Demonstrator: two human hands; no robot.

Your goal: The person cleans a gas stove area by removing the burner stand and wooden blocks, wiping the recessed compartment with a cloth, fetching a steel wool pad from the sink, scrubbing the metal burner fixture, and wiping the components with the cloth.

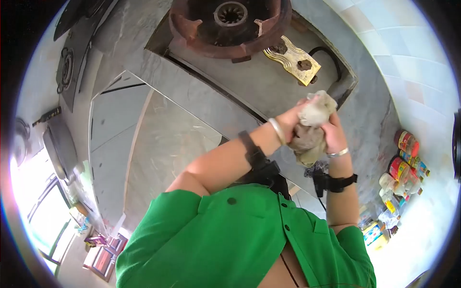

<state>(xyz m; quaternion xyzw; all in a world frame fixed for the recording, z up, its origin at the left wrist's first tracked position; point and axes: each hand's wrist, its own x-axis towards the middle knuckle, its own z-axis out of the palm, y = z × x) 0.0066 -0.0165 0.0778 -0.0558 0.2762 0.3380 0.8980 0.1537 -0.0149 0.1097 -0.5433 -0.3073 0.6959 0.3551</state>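
Note:
A bunched, dirty grey-beige cloth [309, 139] is held between my two hands, just above the near corner of the recessed stove bay. My left hand [294, 117], with a pale bangle at the wrist, closes on its left side. My right hand [334, 136], below a silver bracelet, grips its right side. Parts of the fingers are hidden by the folds. Beyond the cloth is a gold stove panel [297, 62] with dark, grimy knobs. A rusty round burner ring [211, 45] stands to its left.
Grey stone counter [374, 110] surrounds the bay [216, 72]. Several jars and packets [403, 173] line the tiled wall at right. A dark speckled clump [315, 168] lies near my right wrist. At far left are a pan [60, 146] and a window [50, 211].

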